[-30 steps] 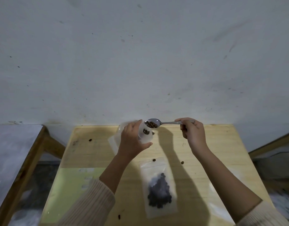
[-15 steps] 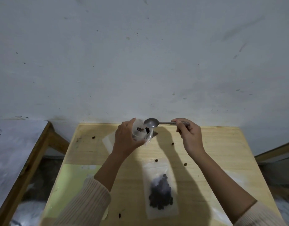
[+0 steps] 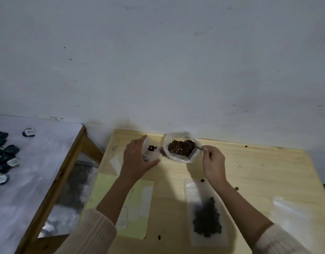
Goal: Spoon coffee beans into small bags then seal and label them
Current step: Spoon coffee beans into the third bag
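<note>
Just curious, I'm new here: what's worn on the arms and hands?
The left sleeve and right sleeve are cream ribbed knit, ending partway up the forearms. The left hand and right hand are bare: no gloves, rings or watch visible.

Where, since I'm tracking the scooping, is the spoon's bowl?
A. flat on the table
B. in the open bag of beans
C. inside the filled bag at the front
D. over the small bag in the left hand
B: the spoon, pinched by the right hand, dips its bowl among the brown beans in the open bag by the wall, apart from the small bag in the left hand.
</note>
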The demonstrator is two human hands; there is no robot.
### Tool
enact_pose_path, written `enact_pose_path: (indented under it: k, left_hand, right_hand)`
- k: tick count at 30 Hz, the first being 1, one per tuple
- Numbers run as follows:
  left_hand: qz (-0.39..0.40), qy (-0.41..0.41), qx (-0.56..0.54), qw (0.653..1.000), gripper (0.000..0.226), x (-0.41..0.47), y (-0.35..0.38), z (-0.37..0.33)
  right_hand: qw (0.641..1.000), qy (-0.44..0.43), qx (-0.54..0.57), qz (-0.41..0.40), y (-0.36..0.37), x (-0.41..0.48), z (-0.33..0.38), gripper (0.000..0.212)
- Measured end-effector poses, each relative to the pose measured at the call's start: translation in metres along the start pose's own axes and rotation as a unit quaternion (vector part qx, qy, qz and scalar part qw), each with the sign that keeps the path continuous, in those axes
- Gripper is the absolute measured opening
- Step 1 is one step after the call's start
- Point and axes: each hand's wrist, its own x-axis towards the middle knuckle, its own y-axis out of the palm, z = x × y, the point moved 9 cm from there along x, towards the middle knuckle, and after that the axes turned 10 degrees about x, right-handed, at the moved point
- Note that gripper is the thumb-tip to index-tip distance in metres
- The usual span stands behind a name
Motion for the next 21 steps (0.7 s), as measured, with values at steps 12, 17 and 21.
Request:
enact_pose_path:
  k: [12,17,21]
  left_hand:
    - [0.001,0.072,-0.035,0.997,0.092,0.013,0.004,0.008]
    - [-0.008,0.102,-0.032,0.994,0.09,0.02,0.002,0.004]
    - [-0.02,0.122,-0.037,0.992,0.089,0.027,-0.001,-0.006]
  right_hand:
    - [0.928,0.312,0.197,-0.054,0.041,-0.02,-0.062,0.026]
    - [0.887,0.36,0.275,-0.087,0.042,-0.022,-0.075,0.031]
    - [0.884,0.351,0.295,-0.091,0.028,-0.019,-0.064,0.017]
